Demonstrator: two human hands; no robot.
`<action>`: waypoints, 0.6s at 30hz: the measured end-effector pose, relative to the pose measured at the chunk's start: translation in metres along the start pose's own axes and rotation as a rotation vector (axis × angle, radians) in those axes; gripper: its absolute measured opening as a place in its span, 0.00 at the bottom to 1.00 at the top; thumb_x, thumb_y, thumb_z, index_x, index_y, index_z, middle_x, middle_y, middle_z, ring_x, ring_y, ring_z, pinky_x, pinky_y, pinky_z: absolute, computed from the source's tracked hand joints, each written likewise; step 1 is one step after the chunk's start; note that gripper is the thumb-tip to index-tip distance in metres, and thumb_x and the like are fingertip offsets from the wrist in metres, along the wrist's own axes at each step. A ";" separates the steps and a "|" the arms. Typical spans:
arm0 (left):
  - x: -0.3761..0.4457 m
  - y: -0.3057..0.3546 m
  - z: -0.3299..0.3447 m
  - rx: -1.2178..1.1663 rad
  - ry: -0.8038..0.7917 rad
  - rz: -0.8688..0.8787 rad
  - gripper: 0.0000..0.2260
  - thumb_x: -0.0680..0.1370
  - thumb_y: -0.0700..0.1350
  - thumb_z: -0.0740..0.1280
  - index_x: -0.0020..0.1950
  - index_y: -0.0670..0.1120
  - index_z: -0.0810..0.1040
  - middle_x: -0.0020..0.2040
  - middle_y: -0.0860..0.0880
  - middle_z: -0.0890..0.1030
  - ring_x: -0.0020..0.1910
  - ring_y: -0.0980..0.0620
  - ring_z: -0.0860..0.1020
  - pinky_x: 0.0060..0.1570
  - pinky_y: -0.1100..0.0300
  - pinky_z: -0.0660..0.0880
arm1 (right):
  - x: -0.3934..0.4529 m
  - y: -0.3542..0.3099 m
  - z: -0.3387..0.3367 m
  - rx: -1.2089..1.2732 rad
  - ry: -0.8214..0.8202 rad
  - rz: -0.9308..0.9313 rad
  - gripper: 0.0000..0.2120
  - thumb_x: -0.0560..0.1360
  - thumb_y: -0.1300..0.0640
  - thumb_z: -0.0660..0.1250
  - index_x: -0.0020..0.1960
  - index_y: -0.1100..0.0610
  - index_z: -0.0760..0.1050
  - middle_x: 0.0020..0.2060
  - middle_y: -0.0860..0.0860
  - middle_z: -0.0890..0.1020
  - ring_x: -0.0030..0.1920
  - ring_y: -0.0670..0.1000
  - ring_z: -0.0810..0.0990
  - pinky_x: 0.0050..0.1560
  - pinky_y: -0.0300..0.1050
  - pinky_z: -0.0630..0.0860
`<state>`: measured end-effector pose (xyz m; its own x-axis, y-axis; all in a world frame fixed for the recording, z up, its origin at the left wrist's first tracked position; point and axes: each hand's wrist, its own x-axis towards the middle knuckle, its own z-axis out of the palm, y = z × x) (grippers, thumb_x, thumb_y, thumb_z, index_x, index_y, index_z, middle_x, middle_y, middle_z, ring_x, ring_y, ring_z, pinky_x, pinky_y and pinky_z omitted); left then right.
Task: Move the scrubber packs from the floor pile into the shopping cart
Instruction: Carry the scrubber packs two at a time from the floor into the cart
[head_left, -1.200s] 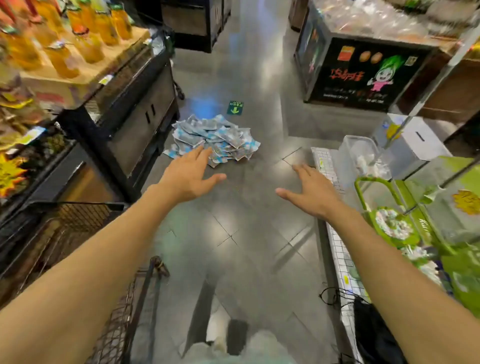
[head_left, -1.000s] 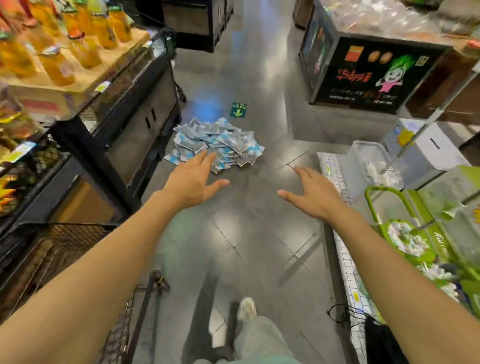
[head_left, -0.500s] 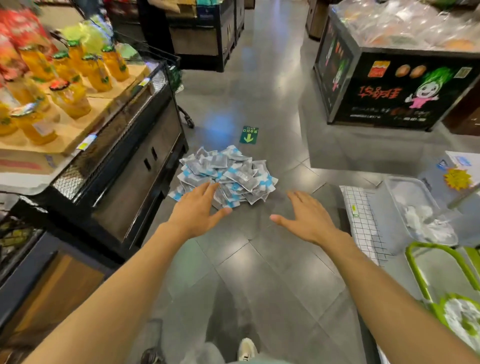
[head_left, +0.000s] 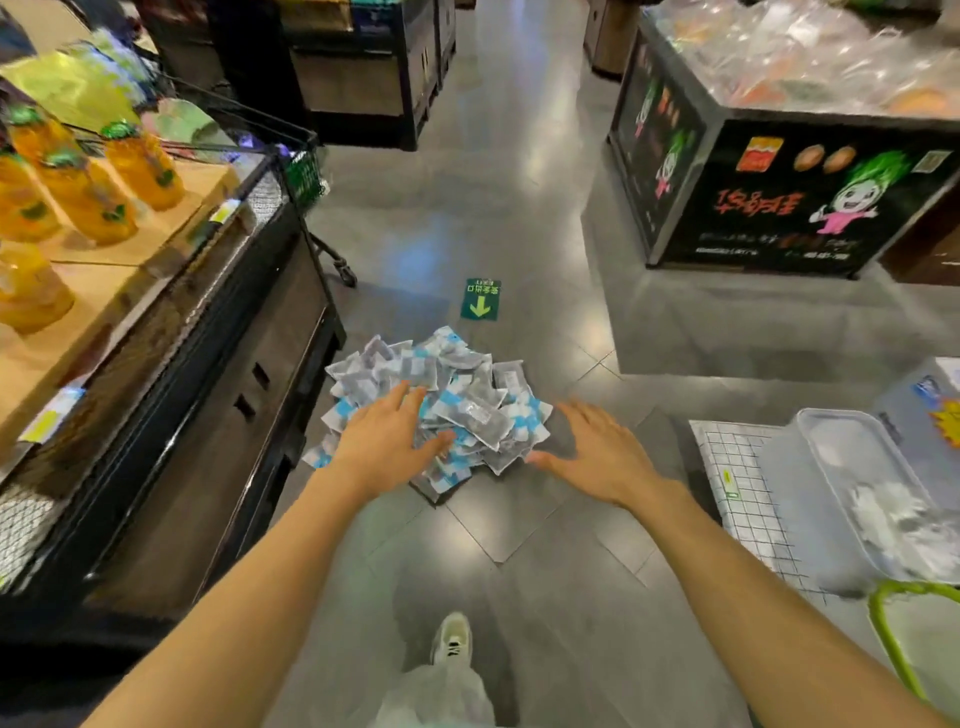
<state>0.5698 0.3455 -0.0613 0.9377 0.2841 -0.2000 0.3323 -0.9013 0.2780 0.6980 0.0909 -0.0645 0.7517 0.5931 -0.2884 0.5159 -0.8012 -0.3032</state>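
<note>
two bare hands reach out over a pile of scrubber packs lying on the grey tiled floor, and both are spread with straight fingers, holding nothing. left hand hangs over the near left side of the pile, palm down, its thumb pointing toward the middle; whether it touches the packs cannot be told. right hand is at the pile's right edge, over bare floor just beside the nearest packs. packs are small grey pouches with blue and white patches, heaped loosely, close beside the base of a dark display counter on the left. orange drink bottles stand on top of that counter. a green arrow sticker lies on the floor beyond the pile. a clear plastic tub rests at the right, and a black display stand with a cartoon figure stands farther off. one shoe shows at the bottom.
</note>
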 end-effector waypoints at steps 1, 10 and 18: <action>0.019 -0.006 -0.005 -0.010 -0.001 0.008 0.39 0.81 0.67 0.59 0.84 0.47 0.53 0.84 0.43 0.56 0.82 0.43 0.58 0.78 0.45 0.60 | 0.017 -0.002 -0.005 0.002 -0.006 0.009 0.45 0.76 0.28 0.63 0.84 0.51 0.55 0.82 0.53 0.61 0.81 0.57 0.60 0.78 0.54 0.60; 0.165 -0.041 -0.025 -0.016 -0.078 0.014 0.41 0.79 0.70 0.56 0.85 0.49 0.49 0.84 0.45 0.54 0.82 0.44 0.58 0.79 0.44 0.60 | 0.161 0.000 -0.047 -0.005 -0.066 0.046 0.43 0.78 0.30 0.62 0.84 0.50 0.53 0.83 0.51 0.59 0.82 0.55 0.57 0.79 0.53 0.56; 0.313 -0.078 -0.003 -0.101 -0.104 -0.085 0.40 0.79 0.69 0.58 0.84 0.49 0.52 0.84 0.47 0.56 0.82 0.45 0.59 0.78 0.46 0.61 | 0.322 0.055 -0.040 -0.038 -0.187 0.029 0.42 0.79 0.33 0.64 0.84 0.49 0.53 0.83 0.51 0.58 0.82 0.55 0.57 0.78 0.49 0.56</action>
<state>0.8375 0.5059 -0.1427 0.8920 0.3175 -0.3217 0.4232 -0.8367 0.3476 0.9848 0.2352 -0.1377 0.6788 0.5711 -0.4617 0.5126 -0.8186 -0.2590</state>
